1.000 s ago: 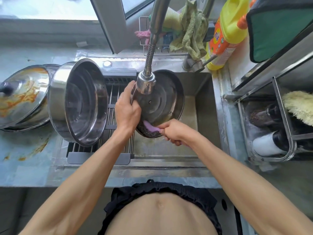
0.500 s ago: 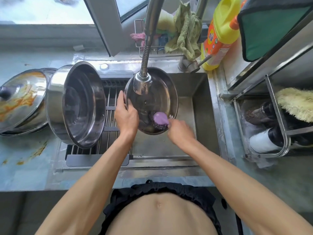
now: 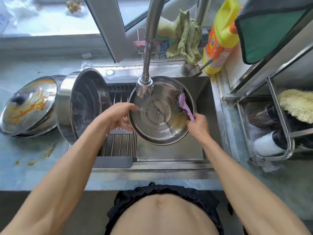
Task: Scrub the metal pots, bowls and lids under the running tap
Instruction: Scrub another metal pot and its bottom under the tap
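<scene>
Hands (image 3: 197, 123) scrubbing lid (image 3: 157, 116) – purple brush (image 3: 184, 106); bottle label (image 3: 217, 48) unreadable

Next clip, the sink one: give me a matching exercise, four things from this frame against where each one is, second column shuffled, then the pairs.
Things:
1. stained lid
2. large pot
3. scrub brush
4. detergent bottle

Places:
A. standing behind the sink's right corner
B. gripped by the right hand, its head on the held lid
C. on its side over the sink rack
D. on the counter, far left

Pairs: 1-D, 2-C, 3-B, 4-A
</scene>
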Demonstrator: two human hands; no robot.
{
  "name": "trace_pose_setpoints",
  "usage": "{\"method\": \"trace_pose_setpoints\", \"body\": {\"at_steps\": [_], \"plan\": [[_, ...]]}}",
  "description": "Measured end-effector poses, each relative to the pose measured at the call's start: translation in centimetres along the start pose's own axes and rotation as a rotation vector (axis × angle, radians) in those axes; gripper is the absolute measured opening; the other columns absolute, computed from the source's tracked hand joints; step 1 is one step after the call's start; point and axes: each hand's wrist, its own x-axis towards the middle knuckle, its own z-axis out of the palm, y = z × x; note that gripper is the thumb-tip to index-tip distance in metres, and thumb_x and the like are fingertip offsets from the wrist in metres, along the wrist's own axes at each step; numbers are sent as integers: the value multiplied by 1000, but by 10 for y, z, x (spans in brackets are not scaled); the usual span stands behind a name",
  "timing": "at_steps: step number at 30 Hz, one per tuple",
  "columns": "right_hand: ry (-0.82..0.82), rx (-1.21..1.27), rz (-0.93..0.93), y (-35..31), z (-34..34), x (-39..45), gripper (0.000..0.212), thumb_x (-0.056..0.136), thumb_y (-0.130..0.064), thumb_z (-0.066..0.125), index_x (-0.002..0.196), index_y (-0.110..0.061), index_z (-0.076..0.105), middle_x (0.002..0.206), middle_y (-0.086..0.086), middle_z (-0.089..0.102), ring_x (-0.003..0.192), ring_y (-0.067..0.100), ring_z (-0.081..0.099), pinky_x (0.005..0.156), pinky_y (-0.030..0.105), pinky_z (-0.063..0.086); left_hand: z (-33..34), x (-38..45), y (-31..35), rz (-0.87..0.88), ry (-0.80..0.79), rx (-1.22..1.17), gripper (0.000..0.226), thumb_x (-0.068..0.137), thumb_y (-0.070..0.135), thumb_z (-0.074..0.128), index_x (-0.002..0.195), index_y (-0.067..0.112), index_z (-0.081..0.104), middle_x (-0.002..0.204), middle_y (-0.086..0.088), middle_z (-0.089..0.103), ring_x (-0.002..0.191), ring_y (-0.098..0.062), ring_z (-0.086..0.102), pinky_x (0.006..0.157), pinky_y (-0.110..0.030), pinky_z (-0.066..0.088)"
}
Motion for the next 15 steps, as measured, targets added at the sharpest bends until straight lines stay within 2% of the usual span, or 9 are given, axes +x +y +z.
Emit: {"method": "trace_pose_setpoints", "body": {"at_steps": [2, 5, 7, 9, 10, 11, 13, 15], "plan": [[4, -82, -73, -6, -2, 5, 5, 89, -8, 58, 85, -5, 56, 80, 13, 57, 71, 29, 54, 49, 30, 34, 4, -3, 9, -12, -22, 115, 18, 100, 6, 50, 108, 11, 65, 94, -16, 78, 83, -32, 76, 74, -48, 63], [-30, -264, -136, -16, -3, 8, 29, 88, -25, 64, 107, -7, 53, 96, 13, 58, 85, 34, 60, 64, 33, 42, 17, -2, 1, 13, 66, 149, 32, 95, -3, 40, 113, 11, 62, 92, -19, 77, 78, -37, 77, 71, -54, 64], [1, -560, -287, -21, -1, 5, 36, 94, -19, 54, 127, -9, 46, 108, 17, 56, 95, 40, 60, 70, 39, 41, 23, 0, -10, 46, 107, 55, 42, 88, -4, 38, 121, 11, 59, 99, -20, 76, 75, -39, 76, 60, -56, 62], [21, -879, -456, -24, 3, -1, 47, 101, -12, 37, 147, -16, 34, 114, 18, 58, 99, 42, 62, 71, 42, 42, 31, 4, -20, 75, 139, -24, 46, 82, -6, 38, 121, 11, 57, 109, -22, 71, 77, -42, 75, 55, -59, 60], [-6, -975, -483, -25, 4, -4, 50, 102, -11, 32, 151, -17, 31, 115, 18, 61, 100, 41, 63, 71, 42, 44, 35, 5, -24, 90, 164, -51, 45, 80, -6, 38, 118, 11, 55, 111, -22, 68, 80, -43, 74, 52, -60, 59], [-72, -1028, -471, -26, 8, -5, 50, 102, -10, 31, 151, -18, 33, 117, 17, 63, 103, 40, 63, 75, 41, 47, 40, 3, -27, 108, 212, -70, 40, 80, -7, 38, 113, 10, 52, 108, -20, 66, 83, -41, 73, 49, -61, 58], [-236, -1001, -371, -27, 16, -10, 44, 99, -11, 40, 141, -14, 49, 123, 17, 63, 111, 37, 62, 85, 41, 50, 51, -3, -29, 185, 342, -70, 28, 76, -9, 36, 93, 12, 44, 89, -14, 58, 79, -35, 65, 46, -63, 55], [-397, -865, -323, -29, 32, -20, 35, 95, -15, 48, 127, -11, 61, 121, 17, 65, 109, 35, 64, 86, 38, 51, 62, -6, -32, 273, 433, -71, 26, 74, -7, 38, 82, 18, 38, 76, -6, 48, 71, -30, 54, 47, -55, 56]]}}
